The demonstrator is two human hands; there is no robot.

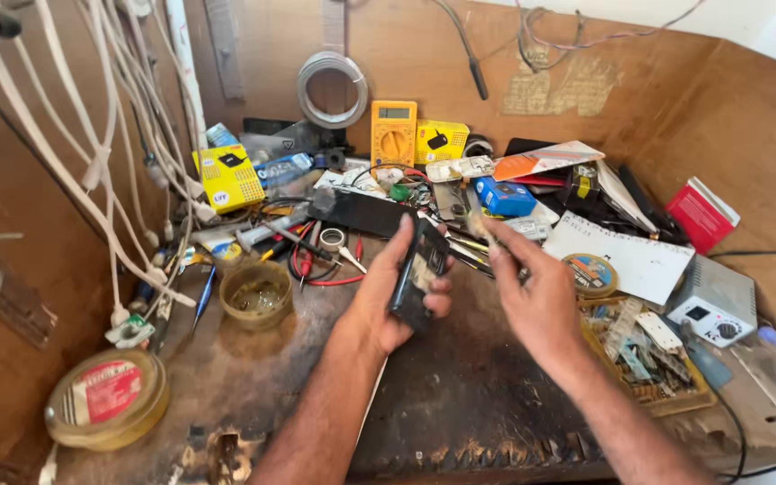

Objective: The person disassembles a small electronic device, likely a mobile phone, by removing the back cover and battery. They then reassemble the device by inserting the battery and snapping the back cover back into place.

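Scorched, cluttered wooden workbench with board walls

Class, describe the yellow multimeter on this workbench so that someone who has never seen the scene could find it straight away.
Start at the brown back wall and find the grey wire coil hanging on it. Just right of the coil, the multimeter stands upright against the wall. Unlike the yellow box beside it, it has a small screen above a round dial.
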